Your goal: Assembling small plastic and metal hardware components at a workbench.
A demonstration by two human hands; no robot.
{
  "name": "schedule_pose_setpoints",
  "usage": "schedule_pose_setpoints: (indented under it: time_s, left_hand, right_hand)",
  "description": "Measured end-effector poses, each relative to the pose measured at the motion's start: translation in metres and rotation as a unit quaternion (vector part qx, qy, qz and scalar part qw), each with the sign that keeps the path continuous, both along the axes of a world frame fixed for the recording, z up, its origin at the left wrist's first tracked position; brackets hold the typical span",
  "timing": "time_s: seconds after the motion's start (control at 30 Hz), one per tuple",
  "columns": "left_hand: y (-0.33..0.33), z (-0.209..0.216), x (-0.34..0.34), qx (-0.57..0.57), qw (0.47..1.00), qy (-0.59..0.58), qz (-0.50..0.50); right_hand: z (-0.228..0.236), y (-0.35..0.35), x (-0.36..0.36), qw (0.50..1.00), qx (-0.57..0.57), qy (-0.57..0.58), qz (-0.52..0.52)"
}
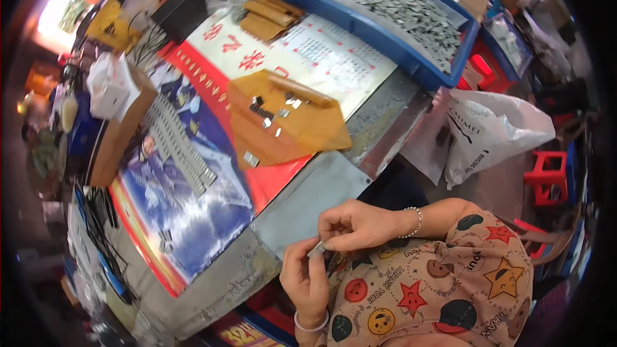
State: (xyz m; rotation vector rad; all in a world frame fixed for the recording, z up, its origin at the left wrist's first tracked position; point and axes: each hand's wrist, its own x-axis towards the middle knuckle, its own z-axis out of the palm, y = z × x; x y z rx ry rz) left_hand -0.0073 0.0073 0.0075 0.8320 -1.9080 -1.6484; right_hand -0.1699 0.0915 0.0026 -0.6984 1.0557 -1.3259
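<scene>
My left hand [304,280], a pale bangle at its wrist, pinches a small grey piece [316,249] between thumb and fingers. From the other side my right hand [360,225], with a beaded bracelet, closes its fingertips on the same piece. Both hands are in front of my body, over the near edge of a grey sheet [312,196]. What exactly the piece is cannot be made out. Beyond them lies an opened sheet of brown paper [308,135], with several small dark and silvery pieces [262,110] scattered on it.
Poster sheets [193,231] cover the table, with rows of small grey parts [180,144] at the left. A blue tray [360,18] heaped with grey pieces stands at the back right. A cardboard box [122,138] is left; a white plastic bag [491,132] and red stool [547,177] are right.
</scene>
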Motion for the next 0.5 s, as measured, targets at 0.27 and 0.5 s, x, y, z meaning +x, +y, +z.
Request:
schedule_pose_setpoints:
  time_s: [0.27, 0.5]
  left_hand:
    - [-0.006, 0.01, 0.01, 0.16, 0.987, 0.006, 0.02]
    - [-0.003, 0.004, 0.023, 0.23, 0.966, 0.086, 0.079]
  right_hand:
    - [0.023, -0.016, -0.012, 0.969, 0.0, 0.247, 0.017]
    - [0.008, -0.087, -0.091, 0.803, -0.054, 0.569, -0.171]
